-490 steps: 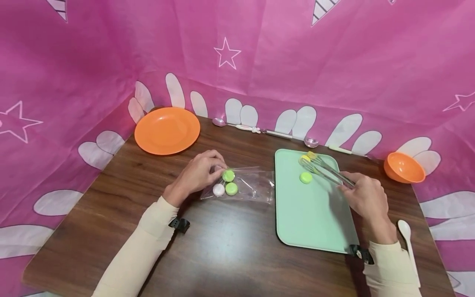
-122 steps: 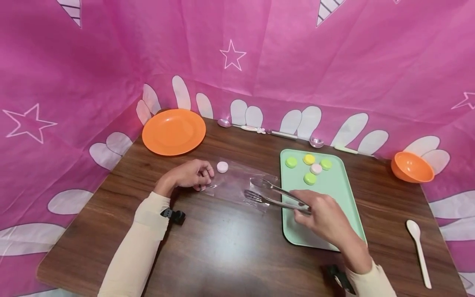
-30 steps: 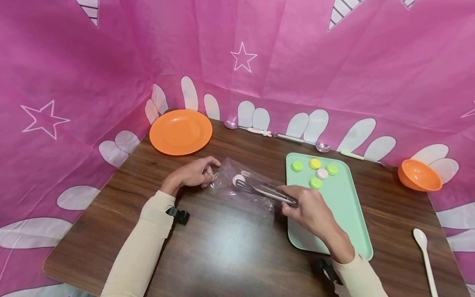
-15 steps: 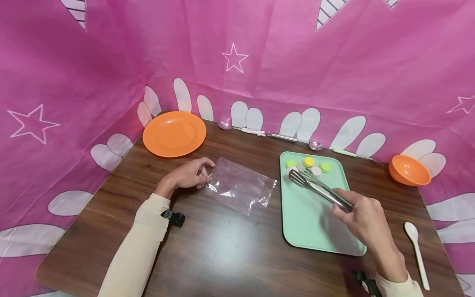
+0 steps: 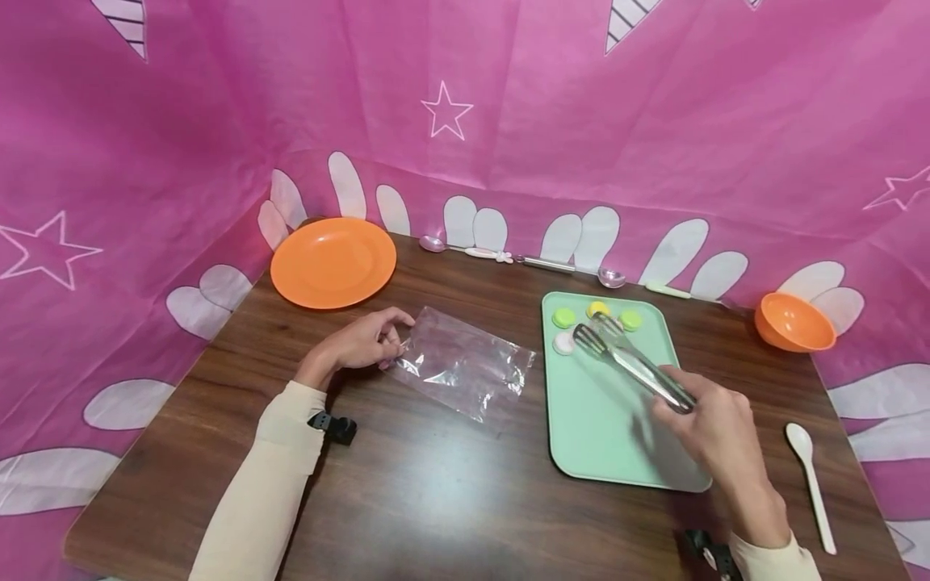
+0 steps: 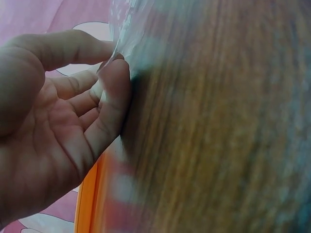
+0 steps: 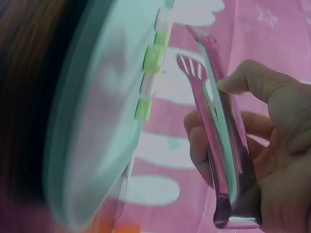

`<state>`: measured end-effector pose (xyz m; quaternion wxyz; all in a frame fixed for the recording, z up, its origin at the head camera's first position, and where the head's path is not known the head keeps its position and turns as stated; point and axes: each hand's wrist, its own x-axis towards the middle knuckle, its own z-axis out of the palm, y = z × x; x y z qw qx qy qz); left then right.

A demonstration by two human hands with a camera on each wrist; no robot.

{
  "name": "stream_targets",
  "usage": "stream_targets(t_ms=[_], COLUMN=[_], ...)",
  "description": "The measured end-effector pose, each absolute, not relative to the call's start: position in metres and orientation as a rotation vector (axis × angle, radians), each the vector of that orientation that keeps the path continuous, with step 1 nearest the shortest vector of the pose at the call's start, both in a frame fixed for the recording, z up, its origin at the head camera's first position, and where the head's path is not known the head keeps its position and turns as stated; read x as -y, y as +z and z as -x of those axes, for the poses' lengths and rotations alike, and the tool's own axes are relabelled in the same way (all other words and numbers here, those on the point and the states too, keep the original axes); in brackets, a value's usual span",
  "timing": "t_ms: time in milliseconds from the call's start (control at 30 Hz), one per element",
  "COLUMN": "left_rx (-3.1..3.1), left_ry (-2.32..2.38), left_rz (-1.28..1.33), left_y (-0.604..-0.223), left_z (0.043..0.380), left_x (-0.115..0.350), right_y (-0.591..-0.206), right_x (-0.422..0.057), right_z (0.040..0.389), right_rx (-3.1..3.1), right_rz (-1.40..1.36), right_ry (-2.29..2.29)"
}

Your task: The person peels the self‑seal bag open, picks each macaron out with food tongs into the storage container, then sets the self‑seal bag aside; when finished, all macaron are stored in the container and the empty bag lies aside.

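Observation:
On the left of the table, my left hand [image 5: 359, 343] pinches the near-left end of a clear plastic bag [image 5: 465, 363]; the left wrist view shows the film [image 6: 129, 29] at my fingertips. My right hand [image 5: 722, 432] grips metal tongs [image 5: 639, 367] above the mint-green tray [image 5: 603, 444]. Their slotted tips hover over round macarons and hold nothing that I can see. A pale pink macaron [image 5: 563, 343] lies by the tray's left side, below a green macaron [image 5: 563, 317]. A yellow macaron [image 5: 598, 309] and another green macaron [image 5: 630, 320] lie behind the tongs, which hide others.
An orange plate [image 5: 333, 263] stands at the back left, an orange bowl [image 5: 795, 323] at the far right. A spoon [image 5: 432, 244], a ladle [image 5: 611, 278] and a green-handled utensil [image 5: 667, 290] line the back edge. A white spoon [image 5: 812, 488] lies right of the tray.
Earlier the bag held several macarons; now none show in it. The tongs carried the last pale one onto the tray, let it go and lifted slightly. My left hand stayed on the bag.

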<state>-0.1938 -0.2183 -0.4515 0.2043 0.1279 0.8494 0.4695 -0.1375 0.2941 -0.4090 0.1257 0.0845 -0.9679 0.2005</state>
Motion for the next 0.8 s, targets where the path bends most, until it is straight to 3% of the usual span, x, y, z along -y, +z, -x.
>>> stream_targets(t_ms=[400,800], left_rx=[-2.368,-2.353], left_ry=[1.342,1.363], left_rz=[-0.381,-0.42], left_y=[-0.456,-0.457], left_z=[0.189,0.186], left_x=[0.229,0.239], right_y=[-0.426,-0.431], right_x=[-0.358,-0.372], right_z=[0.145,0.157], right_rx=[2.947,3.204], right_rz=[0.392,0.416], right_ry=[0.539,0.515])
